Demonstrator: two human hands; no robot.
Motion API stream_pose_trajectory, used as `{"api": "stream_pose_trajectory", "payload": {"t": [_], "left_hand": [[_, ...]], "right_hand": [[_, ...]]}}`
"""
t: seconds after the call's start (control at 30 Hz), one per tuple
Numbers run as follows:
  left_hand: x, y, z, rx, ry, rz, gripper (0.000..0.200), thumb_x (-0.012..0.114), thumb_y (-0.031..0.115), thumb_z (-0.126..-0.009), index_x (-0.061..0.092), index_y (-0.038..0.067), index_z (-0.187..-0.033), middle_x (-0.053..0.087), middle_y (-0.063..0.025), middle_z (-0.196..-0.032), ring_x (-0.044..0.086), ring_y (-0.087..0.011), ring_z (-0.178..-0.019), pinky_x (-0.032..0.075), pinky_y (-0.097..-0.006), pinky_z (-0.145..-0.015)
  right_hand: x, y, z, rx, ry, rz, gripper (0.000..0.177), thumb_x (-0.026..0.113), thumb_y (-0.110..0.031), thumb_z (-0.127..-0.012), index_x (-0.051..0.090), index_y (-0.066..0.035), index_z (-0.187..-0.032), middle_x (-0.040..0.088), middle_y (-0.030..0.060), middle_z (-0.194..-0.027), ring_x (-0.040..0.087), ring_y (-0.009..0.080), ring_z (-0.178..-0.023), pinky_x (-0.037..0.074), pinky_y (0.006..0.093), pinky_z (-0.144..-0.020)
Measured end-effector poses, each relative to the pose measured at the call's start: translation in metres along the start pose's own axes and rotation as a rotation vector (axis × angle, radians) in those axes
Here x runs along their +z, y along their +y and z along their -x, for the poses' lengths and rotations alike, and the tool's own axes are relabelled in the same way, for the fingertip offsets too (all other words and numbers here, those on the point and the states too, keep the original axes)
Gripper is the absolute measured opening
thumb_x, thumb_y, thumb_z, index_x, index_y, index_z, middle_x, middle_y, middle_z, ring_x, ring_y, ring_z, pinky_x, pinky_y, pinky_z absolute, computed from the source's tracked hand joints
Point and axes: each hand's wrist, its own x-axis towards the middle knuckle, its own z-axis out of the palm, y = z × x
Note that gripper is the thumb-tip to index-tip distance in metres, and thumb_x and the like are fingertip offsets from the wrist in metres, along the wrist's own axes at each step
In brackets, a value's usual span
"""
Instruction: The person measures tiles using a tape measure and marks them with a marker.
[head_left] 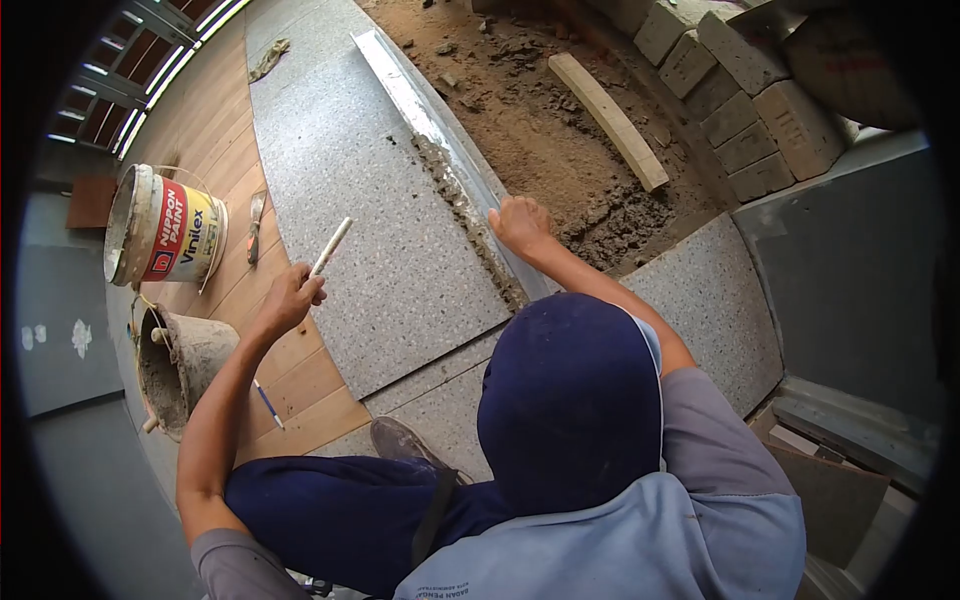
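Observation:
My left hand (292, 297) is closed round a short whitish stick (332, 247), which points up and away over the speckled grey tile (350, 200). My right hand (522, 222) is closed on the edge of a long metal straightedge (425, 125); the undersides of its fingers are hidden. The straightedge lies along the tile's right side, beside the dirt. Wet mortar (465, 215) runs in a rough line against its left side.
At left stand a paint bucket (185, 232) and a tipped, mortar-stained bucket (205, 350). An orange-handled tool (254, 240) and a blue pen-like item (268, 404) lie on wood-look flooring. A wooden strip (610, 120) rests on the dirt (530, 130), near stacked bricks (740, 125).

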Motion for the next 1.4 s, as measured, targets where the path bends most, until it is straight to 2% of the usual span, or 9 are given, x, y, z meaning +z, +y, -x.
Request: {"api": "stream_pose_trajectory", "payload": {"t": [0.3, 0.4, 0.5, 0.6, 0.77, 0.93, 1.13, 1.33, 1.4], "left_hand": [[-0.005, 0.008, 0.003, -0.006, 0.005, -0.048, 0.025, 0.059, 0.02, -0.099, 0.062, -0.004, -0.094, 0.072, -0.0136, -0.08, 0.07, -0.0188, -0.073, 0.054, -0.0338, -0.067], [-0.005, 0.007, 0.003, -0.013, -0.003, -0.033, 0.025, 0.058, 0.02, -0.099, 0.061, -0.004, -0.095, 0.072, -0.0137, -0.081, 0.07, -0.0189, -0.073, 0.054, -0.034, -0.067], [-0.006, 0.008, 0.004, -0.03, 0.009, -0.025, 0.025, 0.058, 0.02, -0.099, 0.061, -0.004, -0.096, 0.072, -0.0138, -0.081, 0.07, -0.0191, -0.074, 0.055, -0.0338, -0.068], [-0.007, 0.003, 0.002, -0.01, -0.003, -0.027, 0.025, 0.058, 0.02, -0.099, 0.061, -0.004, -0.096, 0.072, -0.0137, -0.082, 0.07, -0.0189, -0.075, 0.055, -0.0336, -0.07], [-0.007, -0.008, 0.001, 0.019, 0.033, -0.07, 0.025, 0.058, 0.02, -0.099, 0.061, -0.005, -0.094, 0.071, -0.0146, -0.078, 0.071, -0.0204, -0.072, 0.056, -0.0343, -0.067], [-0.011, -0.021, -0.008, 0.015, 0.094, -0.077, 0.026, 0.057, 0.019, -0.098, 0.063, -0.005, -0.091, 0.071, -0.0155, -0.075, 0.071, -0.0213, -0.068, 0.056, -0.0348, -0.065], [-0.035, -0.014, 0.0, -0.038, 0.179, -0.09, 0.028, 0.056, 0.02, -0.098, 0.063, -0.006, -0.092, 0.072, -0.0153, -0.076, 0.07, -0.0213, -0.068, 0.055, -0.0351, -0.065], [-0.065, -0.017, 0.014, -0.142, 0.259, -0.044, 0.025, 0.056, 0.018, -0.099, 0.061, -0.007, -0.097, 0.07, -0.0152, -0.077, 0.07, -0.0202, -0.067, 0.056, -0.0339, -0.064], [-0.071, -0.015, 0.02, -0.167, 0.294, -0.024, 0.025, 0.057, 0.018, -0.099, 0.061, -0.006, -0.098, 0.07, -0.0149, -0.077, 0.069, -0.0198, -0.067, 0.056, -0.0336, -0.064]], "right_hand": [[0.017, 0.002, -0.039, 0.073, -0.129, 0.022, 0.035, 0.059, -0.029, -0.09, 0.076, 0.001, -0.087, 0.073, 0.0248, -0.089, 0.074, 0.0406, -0.085, 0.058, 0.05, -0.074], [0.033, 0.006, -0.039, 0.024, 0.033, 0.045, 0.025, 0.063, -0.022, -0.085, 0.077, -0.002, -0.08, 0.075, 0.0192, -0.085, 0.074, 0.0353, -0.081, 0.059, 0.0477, -0.071], [0.037, 0.016, -0.038, -0.108, 0.097, 0.145, 0.023, 0.062, -0.02, -0.084, 0.077, -0.003, -0.086, 0.075, 0.0191, -0.089, 0.074, 0.0348, -0.083, 0.059, 0.0457, -0.075], [0.024, 0.022, -0.035, -0.06, 0.114, 0.08, 0.023, 0.061, -0.021, -0.085, 0.075, -0.003, -0.089, 0.075, 0.0197, -0.09, 0.073, 0.035, -0.086, 0.058, 0.045, -0.077], [0.002, 0.047, -0.02, -0.154, 0.215, -0.037, 0.025, 0.06, -0.023, -0.088, 0.069, 0.0, -0.081, 0.071, 0.0215, -0.082, 0.071, 0.0369, -0.081, 0.057, 0.0478, -0.074], [-0.051, 0.077, 0.008, -0.23, 0.377, -0.045, 0.024, 0.062, -0.022, -0.09, 0.065, -0.002, -0.078, 0.066, 0.0192, -0.075, 0.067, 0.0364, -0.075, 0.054, 0.0471, -0.068], [-0.145, 0.119, 0.033, -0.264, 0.713, 0.045, 0.02, 0.065, -0.015, -0.086, 0.057, -0.004, -0.072, 0.058, 0.0168, -0.069, 0.063, 0.0344, -0.066, 0.051, 0.0455, -0.06], [-0.23, 0.171, -0.015, -0.197, 0.971, 0.141, 0.021, 0.065, -0.014, -0.085, 0.053, -0.003, -0.071, 0.054, 0.0171, -0.067, 0.06, 0.0359, -0.061, 0.05, 0.0466, -0.055], [-0.255, 0.184, -0.045, -0.203, 1.025, 0.13, 0.024, 0.063, -0.013, -0.09, 0.053, -0.001, -0.072, 0.055, 0.0208, -0.068, 0.06, 0.0402, -0.064, 0.048, 0.0488, -0.057]]}}
